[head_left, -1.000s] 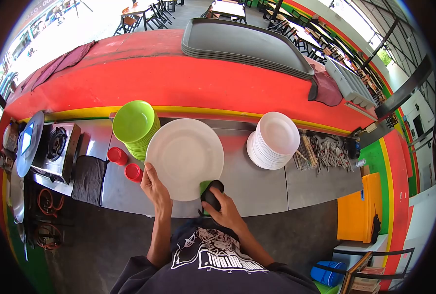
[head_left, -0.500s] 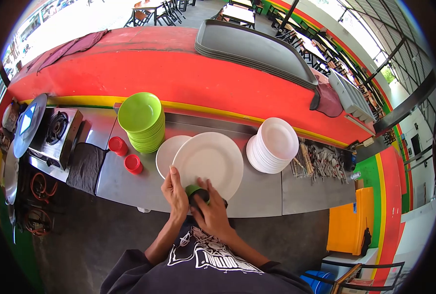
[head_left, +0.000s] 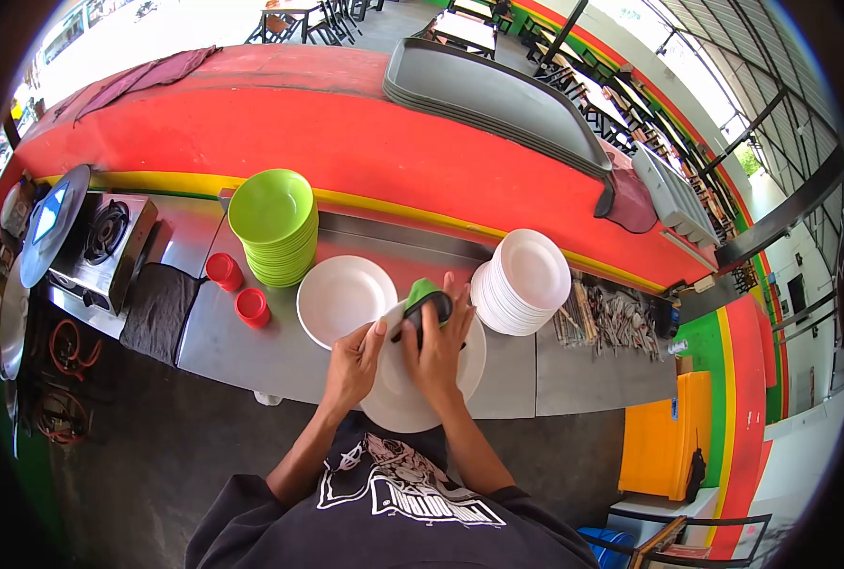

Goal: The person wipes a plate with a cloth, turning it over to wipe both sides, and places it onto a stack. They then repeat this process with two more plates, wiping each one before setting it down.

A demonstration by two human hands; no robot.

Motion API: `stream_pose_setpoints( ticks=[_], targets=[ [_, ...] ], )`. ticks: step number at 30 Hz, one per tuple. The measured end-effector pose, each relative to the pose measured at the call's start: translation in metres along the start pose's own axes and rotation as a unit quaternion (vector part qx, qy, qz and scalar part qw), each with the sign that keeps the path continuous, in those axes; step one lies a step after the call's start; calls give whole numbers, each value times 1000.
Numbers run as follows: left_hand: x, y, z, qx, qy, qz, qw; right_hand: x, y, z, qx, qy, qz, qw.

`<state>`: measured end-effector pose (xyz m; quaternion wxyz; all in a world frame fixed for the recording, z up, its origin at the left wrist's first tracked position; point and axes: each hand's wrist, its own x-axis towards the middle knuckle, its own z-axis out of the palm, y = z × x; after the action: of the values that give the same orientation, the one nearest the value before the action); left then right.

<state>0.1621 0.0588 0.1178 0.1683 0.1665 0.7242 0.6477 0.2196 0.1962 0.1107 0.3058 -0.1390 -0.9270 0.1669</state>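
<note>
My left hand (head_left: 354,365) grips the left rim of a large white plate (head_left: 398,403), thumb up along the edge. The plate is held above the counter's front edge, close to my body. My right hand (head_left: 438,356) presses a green-and-black cloth (head_left: 433,305) against the plate's far part, its fingers partly spread around it. Just beyond the plate, a white bowl or deep plate (head_left: 346,299) lies on the steel counter (head_left: 261,356). To the right rises a stack of white plates (head_left: 524,284).
Green bowls (head_left: 275,223) are stacked at the back left, beside two red cups (head_left: 251,307). A gas stove (head_left: 109,247) and dark cloth (head_left: 163,313) lie farther left. Cutlery (head_left: 621,318) is spread at the right. Grey trays (head_left: 498,104) rest on the red ledge (head_left: 251,123).
The plate has come down and nearer my body, uncovering more of the white dish behind. My right hand has moved the cloth from the near part to the far part of the plate.
</note>
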Motion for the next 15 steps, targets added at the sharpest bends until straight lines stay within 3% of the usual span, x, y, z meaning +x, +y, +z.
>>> stream_pose_setpoints(
  ticks=[3, 5, 7, 9, 10, 11, 12, 15],
  targets=[
    [2, 1, -3, -15, 65, 14, 998, 9, 19, -10, 62, 28, 11, 998],
    [6, -11, -10, -35, 79, 11, 996, 3, 39, -12, 152, -1, 141, 978],
    [12, -16, -21, -56, 97, -1, 994, -3, 73, -10, 199, 89, 153, 964],
    [18, -19, -37, -118, 68, -53, 989, -10, 101, -16, 286, 169, 249, 910],
    [22, -16, -41, -174, 64, -66, 980, -5, 94, -29, 392, 202, 297, 847],
    [24, -16, -46, -230, 59, -78, 968, -5, 85, -50, 458, 169, 323, 811],
    [25, -21, -56, -248, 8, -107, 963, -9, 88, -51, 504, 175, 261, 805],
    [30, -25, -55, -285, -29, -182, 941, -20, 74, -47, 569, 183, 105, 795]
  ],
)
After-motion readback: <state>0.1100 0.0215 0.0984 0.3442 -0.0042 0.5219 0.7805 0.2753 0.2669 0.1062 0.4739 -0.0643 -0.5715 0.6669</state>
